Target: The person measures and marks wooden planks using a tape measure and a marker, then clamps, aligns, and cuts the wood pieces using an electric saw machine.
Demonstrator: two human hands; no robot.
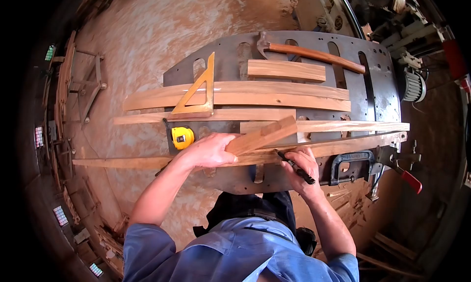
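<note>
My left hand [212,150] is closed around one end of a short wood block [265,136], which lies at a slant over a long wooden strip [338,147]. In my right hand [301,166] is a black marker pen [294,167], its tip down at the strip beside the block. The strip runs across the near side of a dark metal table [230,181] and sticks out past its left edge. A yellow tape measure [182,137] sits just left of my left hand. Behind it, a yellow set square [198,93] rests on several wood pieces.
A hammer [314,55] lies at the table's far side, behind a short wood piece [286,71]. A C-clamp [351,166] and a red-handled toggle clamp [409,180] are at the near right edge. A motor [413,87] stands to the right.
</note>
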